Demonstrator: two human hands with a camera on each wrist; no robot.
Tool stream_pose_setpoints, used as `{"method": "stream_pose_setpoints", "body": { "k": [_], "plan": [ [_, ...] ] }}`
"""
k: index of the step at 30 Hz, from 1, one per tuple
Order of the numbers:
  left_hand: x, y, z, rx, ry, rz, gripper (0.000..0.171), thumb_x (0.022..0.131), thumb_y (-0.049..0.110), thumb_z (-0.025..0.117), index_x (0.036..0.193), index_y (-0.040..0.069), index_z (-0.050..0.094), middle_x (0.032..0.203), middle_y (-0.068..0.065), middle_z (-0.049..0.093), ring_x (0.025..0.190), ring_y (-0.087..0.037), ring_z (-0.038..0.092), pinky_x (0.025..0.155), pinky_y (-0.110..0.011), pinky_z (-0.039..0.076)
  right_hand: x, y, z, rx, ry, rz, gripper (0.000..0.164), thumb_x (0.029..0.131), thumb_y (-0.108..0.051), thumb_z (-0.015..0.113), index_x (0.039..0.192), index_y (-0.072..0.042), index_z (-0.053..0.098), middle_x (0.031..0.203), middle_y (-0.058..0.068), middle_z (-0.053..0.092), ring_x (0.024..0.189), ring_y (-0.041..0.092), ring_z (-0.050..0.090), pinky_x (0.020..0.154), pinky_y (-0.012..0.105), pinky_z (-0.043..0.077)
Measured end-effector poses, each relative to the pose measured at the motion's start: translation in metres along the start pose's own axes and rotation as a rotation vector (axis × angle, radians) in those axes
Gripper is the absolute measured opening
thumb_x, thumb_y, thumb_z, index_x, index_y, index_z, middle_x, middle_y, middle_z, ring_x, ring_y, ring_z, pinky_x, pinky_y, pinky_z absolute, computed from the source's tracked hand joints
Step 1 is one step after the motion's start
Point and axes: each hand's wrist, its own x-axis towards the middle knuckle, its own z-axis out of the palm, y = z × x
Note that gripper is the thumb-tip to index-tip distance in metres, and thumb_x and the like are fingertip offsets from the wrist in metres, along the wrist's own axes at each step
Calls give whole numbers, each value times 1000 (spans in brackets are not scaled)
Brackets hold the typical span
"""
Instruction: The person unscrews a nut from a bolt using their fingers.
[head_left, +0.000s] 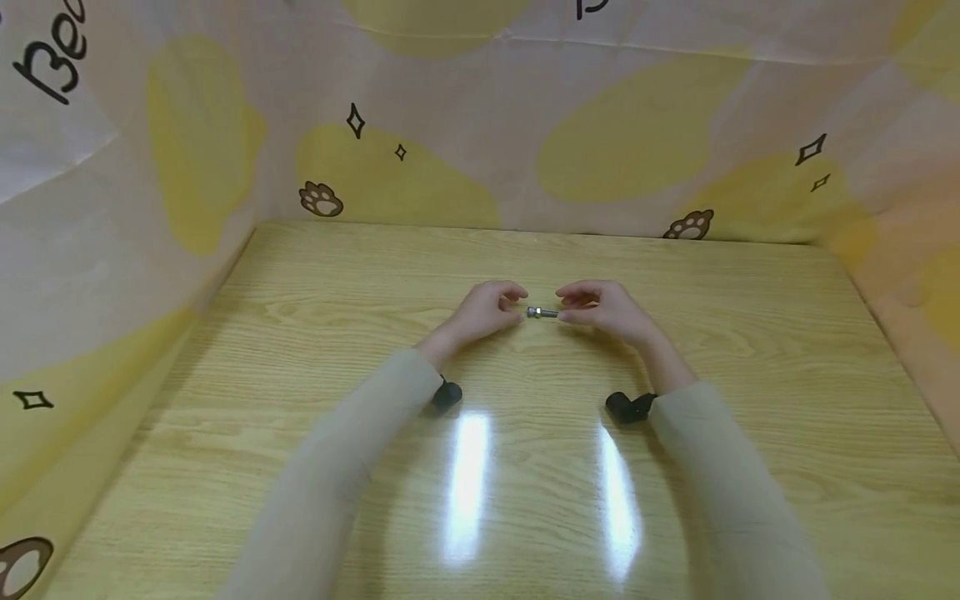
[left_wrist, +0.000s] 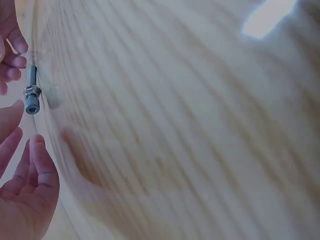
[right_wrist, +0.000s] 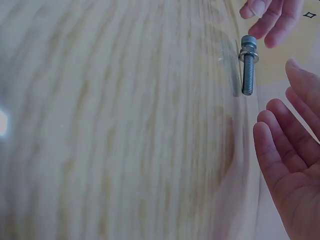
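Two sleeved arms (head_left: 330,475) stretch out over the table (head_left: 540,517), bending inward so the hands come face to face. Left hand (head_left: 491,308): fingers gently bowed, thumb apart from them, nothing in its hold. Right hand (head_left: 603,307): a mirror of that, fingers loosely curved, a gap to the thumb, nothing in its hold either.

And between them, the bolt (head_left: 551,314)! It lies on the table, about midway between the left and right edges, well towards the far edge. Its head points at the left hand, just beside that thumb; its threaded end points at the right hand. From the head view that tip seems to meet the right thumb, yet the right wrist view shows them apart. Around the shank, close under the head, sits a ring (right_wrist: 248,55); nut or washer, I can't tell. Beyond the far edge, a patterned cloth (head_left: 510,125) rises, all yellow patches and paw prints.
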Motion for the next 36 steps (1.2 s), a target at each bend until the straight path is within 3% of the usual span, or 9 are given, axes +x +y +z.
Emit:
{"method": "stream_pose_setpoints", "body": {
  "k": [8,20,36],
  "plan": [
    [9,-1,6,58,-24,-14,31,84,8,69,112,-2,63,113,-12,63,97,-21,59,86,-28,47,9,0,9,-20,-6,-2,38,80,-9,74,114,4,62,101,18,64,90,24,59,73,19,49],
    [14,3,11,125,-29,-27,29,85,8,67,112,-3,64,114,-13,63,108,-24,56,95,-31,44,18,-6,21,-193,24,-37,30,78,-11,76,104,3,68,96,14,67,87,23,62,76,32,51],
    [16,4,14,93,4,-10,14,86,9,67,95,1,72,96,-9,70,94,-19,62,85,-27,48,22,-7,25,-231,13,-96,19,80,-9,73,97,1,72,90,10,67,85,21,59,74,30,48]
  ]
}}
